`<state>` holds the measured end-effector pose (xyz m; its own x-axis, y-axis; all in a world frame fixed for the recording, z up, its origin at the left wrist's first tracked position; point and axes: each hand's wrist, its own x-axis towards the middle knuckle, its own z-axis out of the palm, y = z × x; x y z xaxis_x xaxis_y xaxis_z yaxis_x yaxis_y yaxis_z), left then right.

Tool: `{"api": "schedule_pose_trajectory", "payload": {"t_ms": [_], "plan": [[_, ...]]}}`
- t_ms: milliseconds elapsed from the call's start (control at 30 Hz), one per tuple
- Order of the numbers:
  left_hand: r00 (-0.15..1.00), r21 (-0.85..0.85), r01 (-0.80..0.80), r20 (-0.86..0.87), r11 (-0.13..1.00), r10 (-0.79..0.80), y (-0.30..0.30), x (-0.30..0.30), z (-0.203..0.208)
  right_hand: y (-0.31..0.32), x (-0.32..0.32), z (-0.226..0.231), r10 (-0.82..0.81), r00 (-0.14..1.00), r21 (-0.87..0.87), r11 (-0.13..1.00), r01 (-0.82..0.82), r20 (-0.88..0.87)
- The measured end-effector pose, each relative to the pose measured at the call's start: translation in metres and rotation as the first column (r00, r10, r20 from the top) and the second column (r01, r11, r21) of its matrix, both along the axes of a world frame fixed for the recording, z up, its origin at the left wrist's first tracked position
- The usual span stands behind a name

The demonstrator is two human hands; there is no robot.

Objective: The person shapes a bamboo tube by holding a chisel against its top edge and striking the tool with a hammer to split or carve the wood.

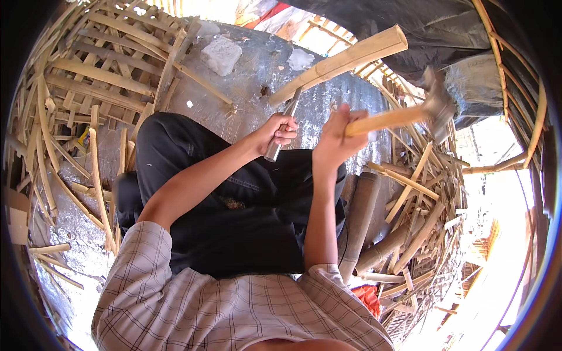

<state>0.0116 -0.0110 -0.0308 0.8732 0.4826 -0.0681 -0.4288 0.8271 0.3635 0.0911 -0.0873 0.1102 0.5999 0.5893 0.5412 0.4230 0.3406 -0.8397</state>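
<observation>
My left hand [276, 132] is closed around a metal chisel [273, 151], which stands tilted above my lap. The chisel's far tip meets the side of a split bamboo length [342, 63] near that piece's lower end. In my right hand [338, 142] is a hammer [387, 120] with a yellowish wooden handle, gripped with the fingers wrapped round it. The hammer's dark head is raised off to the right, apart from the chisel, and is smeared by motion. The bamboo slants up and to the right, its cut end toward the top.
Woven bamboo baskets or frames [111, 55] stand at the far left. Bamboo scraps [418, 234] are heaped on the right, beside a thick bamboo pole [362, 216]. A pale stone [221, 55] lies on the grey ground ahead. An orange cloth [367, 297] is near my right side.
</observation>
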Motion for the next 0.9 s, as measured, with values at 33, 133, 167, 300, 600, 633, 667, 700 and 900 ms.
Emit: {"api": "schedule_pose_trajectory", "payload": {"t_ms": [33, 133, 167, 300, 600, 633, 667, 700, 900], "plan": [[1.0, -0.004, 0.008, 0.01, 1.0, -0.008, 0.001, 0.001, 0.0, 0.002, 0.004, -0.021, -0.045, 0.999, 0.051, 0.998, 0.045, 0.01], [1.0, -0.029, -0.007, 0.009, 1.0, 0.007, -0.001, 0.003, 0.0, -0.027, 0.019, -0.095, -0.09, 0.958, -0.45, 0.868, 0.209, 0.271], [1.0, -0.035, -0.024, 0.004, 0.999, 0.024, 0.001, 0.003, -0.002, -0.036, 0.02, -0.098, 0.069, 0.95, -0.576, 0.808, 0.127, 0.305], [0.999, -0.09, 0.003, 0.039, 0.996, 0.0, 0.002, -0.001, -0.002, -0.038, 0.005, -0.037, 0.028, 0.956, -0.498, 0.858, 0.127, 0.291], [0.992, -0.164, -0.047, 0.108, 0.985, 0.065, 0.018, -0.004, -0.001, 0.001, 0.012, -0.04, -0.05, 0.987, -0.083, 0.995, 0.063, 0.153], [0.995, -0.148, -0.078, 0.057, 0.986, 0.087, 0.017, -0.004, 0.0, -0.005, 0.009, -0.06, -0.043, 0.989, -0.372, 0.923, 0.094, 0.144], [0.994, -0.133, -0.103, 0.009, 0.986, 0.105, 0.014, -0.003, 0.001, -0.009, 0.016, -0.076, 0.136, 0.952, -0.591, 0.805, 0.056, 0.276], [0.995, -0.12, -0.097, -0.022, 0.988, 0.095, 0.011, -0.002, 0.0, -0.013, 0.026, -0.089, 0.253, 0.896, -0.647, 0.761, 0.049, 0.365], [0.998, -0.05, -0.04, 0.041, 0.998, 0.042, 0.013, -0.004, -0.013, -0.004, -0.011, 0.012, 0.111, 0.947, -0.457, 0.888, 0.042, 0.303]]}}
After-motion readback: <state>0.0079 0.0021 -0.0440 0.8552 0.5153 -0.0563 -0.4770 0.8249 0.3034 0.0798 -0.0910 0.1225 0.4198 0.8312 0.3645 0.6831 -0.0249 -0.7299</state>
